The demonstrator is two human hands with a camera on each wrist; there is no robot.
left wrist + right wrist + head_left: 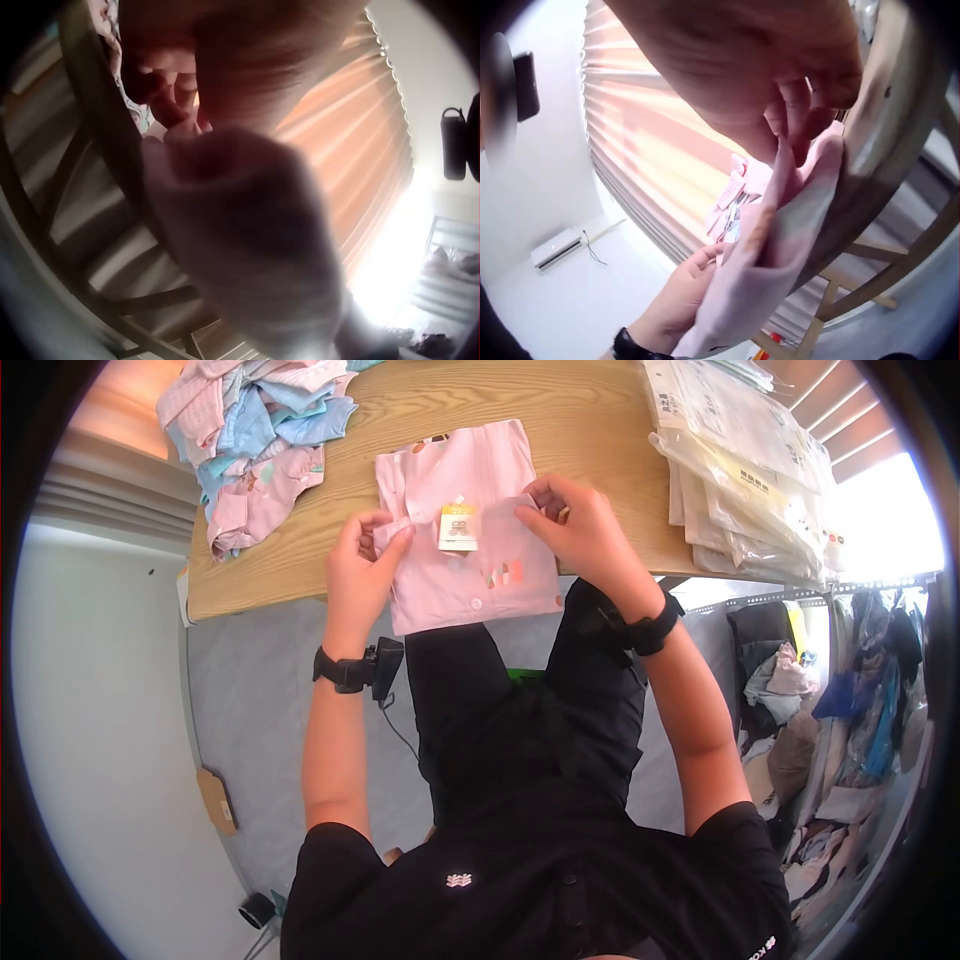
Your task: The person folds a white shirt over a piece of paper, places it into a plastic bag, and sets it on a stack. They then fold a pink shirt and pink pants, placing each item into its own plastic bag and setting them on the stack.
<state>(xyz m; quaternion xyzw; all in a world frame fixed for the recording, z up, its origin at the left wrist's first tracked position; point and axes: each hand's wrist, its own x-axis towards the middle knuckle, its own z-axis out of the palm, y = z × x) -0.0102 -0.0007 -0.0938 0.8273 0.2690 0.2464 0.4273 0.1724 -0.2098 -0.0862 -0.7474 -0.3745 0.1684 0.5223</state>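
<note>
A folded pink garment [430, 595] lies at the table's front edge, its lower end hanging over toward the lap. On its middle is a yellow-and-white paper tag [458, 528]. My left hand [362, 565] pinches a fold of the pink cloth at the left side, thumb against fingers. At the right side my right hand [580, 530] pinches another fold between thumb and fingers. The right wrist view shows the pink cloth [780, 247] drooping below the right hand [780, 82]. In the left wrist view, blurred cloth [247, 232] covers much of the scene under the left hand [247, 60].
A heap of pink and blue clothes [250, 430] sits at the table's back left. Stacked clear plastic bags [740, 480] lie at the right end of the wooden table [590, 420]. Racks with bagged clothes [860, 700] stand at the right, beyond the table.
</note>
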